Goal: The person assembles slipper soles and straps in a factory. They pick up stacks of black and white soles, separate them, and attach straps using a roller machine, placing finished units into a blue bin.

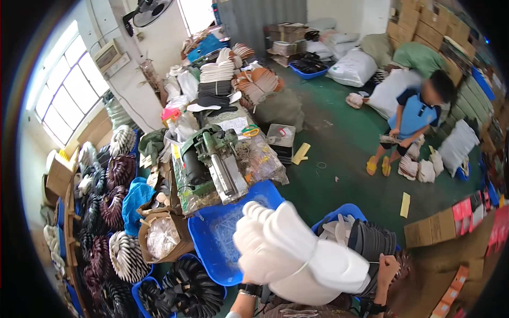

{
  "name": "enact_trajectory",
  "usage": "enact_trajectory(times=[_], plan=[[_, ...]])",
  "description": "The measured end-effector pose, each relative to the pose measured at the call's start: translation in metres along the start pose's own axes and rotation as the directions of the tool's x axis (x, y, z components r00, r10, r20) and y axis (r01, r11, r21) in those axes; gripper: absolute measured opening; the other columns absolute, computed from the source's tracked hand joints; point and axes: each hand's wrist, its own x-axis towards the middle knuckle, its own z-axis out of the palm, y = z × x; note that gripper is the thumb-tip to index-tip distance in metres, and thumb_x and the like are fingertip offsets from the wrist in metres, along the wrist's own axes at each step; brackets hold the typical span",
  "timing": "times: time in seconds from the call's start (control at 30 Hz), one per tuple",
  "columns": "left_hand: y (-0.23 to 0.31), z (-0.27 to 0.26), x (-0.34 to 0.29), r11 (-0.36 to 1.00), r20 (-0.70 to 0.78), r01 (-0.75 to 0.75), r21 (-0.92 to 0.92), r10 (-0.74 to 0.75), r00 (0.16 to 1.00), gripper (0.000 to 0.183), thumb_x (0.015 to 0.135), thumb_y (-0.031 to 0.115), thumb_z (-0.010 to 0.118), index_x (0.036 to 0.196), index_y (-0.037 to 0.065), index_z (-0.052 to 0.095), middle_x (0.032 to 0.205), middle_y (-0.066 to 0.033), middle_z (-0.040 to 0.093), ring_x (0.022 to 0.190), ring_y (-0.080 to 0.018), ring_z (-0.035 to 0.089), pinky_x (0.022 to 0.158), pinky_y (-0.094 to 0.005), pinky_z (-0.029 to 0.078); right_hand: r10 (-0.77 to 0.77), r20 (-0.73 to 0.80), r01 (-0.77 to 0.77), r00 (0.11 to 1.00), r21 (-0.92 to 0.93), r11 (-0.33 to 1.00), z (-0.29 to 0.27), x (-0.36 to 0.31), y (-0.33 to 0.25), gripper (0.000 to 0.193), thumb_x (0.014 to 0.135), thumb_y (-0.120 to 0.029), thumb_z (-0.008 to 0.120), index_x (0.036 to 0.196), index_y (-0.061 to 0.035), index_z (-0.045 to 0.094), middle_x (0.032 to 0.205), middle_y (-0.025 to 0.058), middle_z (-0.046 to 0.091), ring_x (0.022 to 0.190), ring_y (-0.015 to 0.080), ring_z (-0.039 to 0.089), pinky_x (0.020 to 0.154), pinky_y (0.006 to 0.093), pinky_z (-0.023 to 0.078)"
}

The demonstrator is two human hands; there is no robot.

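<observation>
A thick bundle of white insoles (289, 238), bound round the middle with a thin white string (303, 266), fills the lower centre in front of me. My left hand (248, 280) holds it from the left side; most of its fingers are hidden behind the insoles. To the right of the bundle, my right hand (389, 266) is closed, with a thin strand running from it toward the insoles. Just beyond, a blue tub (347, 211) holds loose pale insoles and a stack of dark grey insoles (371, 241).
An empty-looking blue bin (204, 233) stands below a cluttered table with a green machine (204, 159). Bundled insoles (127, 254) crowd the left side. Cardboard boxes (435, 230) lie at right. Across the green floor, a person (416, 114) stands among sacks, holding something.
</observation>
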Motion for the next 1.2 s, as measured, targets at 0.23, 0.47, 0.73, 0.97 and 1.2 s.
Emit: enact_trajectory(times=[0.23,0.47,0.73,0.97,1.2], plan=[[-0.069,0.143,0.095,0.989,-0.098,0.035,-0.146,-0.049,0.994,0.067,0.066,0.022,0.057,0.128,0.000,0.051,0.125,-0.0159,0.060,0.116,-0.0361,0.055,0.104,-0.0554,0.040,-0.023,-0.043,0.019,0.999,-0.093,0.995,-0.005,0.118,0.033,0.029,0.083,-0.003,0.069,0.064,0.0056,0.049,0.059,0.0100,0.047,0.052,0.0155,0.041,0.053,0.0333,0.036],[-0.054,0.212,0.195,0.976,-0.040,-0.054,-0.209,0.046,0.998,0.064,0.071,0.021,0.057,0.131,0.001,0.046,0.125,-0.0157,0.058,0.116,-0.0359,0.055,0.104,-0.0515,0.042,-0.111,-0.028,0.106,0.993,-0.141,0.984,0.031,0.197,0.053,0.031,0.084,-0.005,0.068,0.063,0.0065,0.048,0.055,0.0101,0.045,0.051,0.0171,0.043,0.052,0.0345,0.036],[0.001,0.283,0.357,0.903,-0.071,-0.220,-0.370,0.209,0.975,0.062,0.074,0.020,0.060,0.130,0.000,0.045,0.124,-0.0154,0.057,0.115,-0.0347,0.054,0.103,-0.0502,0.042,-0.133,0.106,0.159,0.985,-0.287,0.945,0.091,0.294,-0.035,0.031,0.088,-0.024,0.069,0.073,0.0035,0.065,0.068,0.0154,0.063,0.062,0.0268,0.060,0.063,0.0385,0.048],[0.097,0.318,0.514,0.765,-0.182,-0.441,-0.469,0.405,0.896,0.044,0.079,0.014,0.061,0.119,-0.001,0.049,0.117,-0.0138,0.059,0.110,-0.0306,0.055,0.100,-0.0450,0.043,-0.210,0.222,0.274,0.952,-0.315,0.909,0.201,0.405,-0.108,0.026,0.086,-0.020,0.070,0.071,0.0003,0.067,0.067,0.0150,0.063,0.059,0.0290,0.058,0.059,0.0394,0.048],[0.225,0.325,0.616,0.583,-0.312,-0.706,-0.402,0.638,0.704,0.050,0.080,0.021,0.065,0.122,0.000,0.048,0.120,-0.0125,0.057,0.113,-0.0282,0.053,0.101,-0.0420,0.042,-0.248,0.417,0.377,0.874,-0.259,0.889,0.293,0.489,-0.217,0.026,0.088,-0.016,0.068,0.075,0.0047,0.063,0.071,0.0148,0.062,0.063,0.0270,0.056,0.062,0.0369,0.046]])
